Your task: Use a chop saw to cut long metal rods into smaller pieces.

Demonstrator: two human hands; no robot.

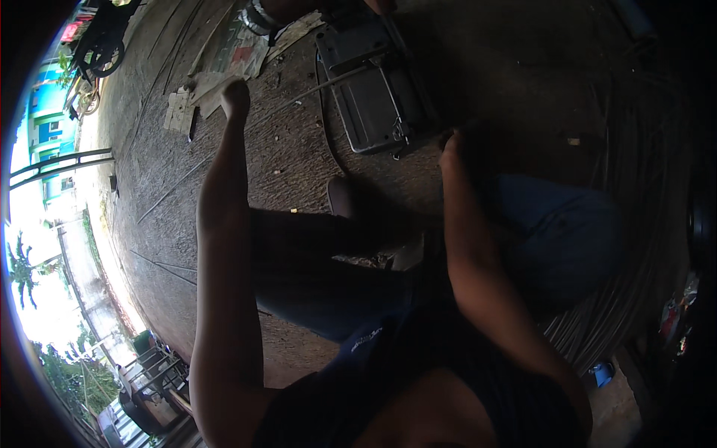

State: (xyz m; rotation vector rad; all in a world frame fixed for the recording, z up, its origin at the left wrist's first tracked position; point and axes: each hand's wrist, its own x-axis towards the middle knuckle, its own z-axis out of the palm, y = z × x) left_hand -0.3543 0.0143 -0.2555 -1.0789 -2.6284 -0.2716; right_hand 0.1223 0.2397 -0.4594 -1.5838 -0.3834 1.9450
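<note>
In the head view, I see a dark, boxy case [381,104] lying on the rough, dim floor [280,168], ahead of the person and between the two reaching arms. The left hand [236,95] is stretched out well to the left of it, near some flattened cardboard [179,112]; its fingers look curled in, but I can't tell whether they grip anything. The right hand [451,142] sits in shadow just beside the case's near right corner, and I can't make out whether it's clenched or holding something. A thin rod [302,97] slants past the left forearm and reaches over the case. Up top, someone else's wrist wears a silvery band [258,16]. Off to the right lie long rods [590,328], with a blue cup [601,373] near their lower end.
</note>
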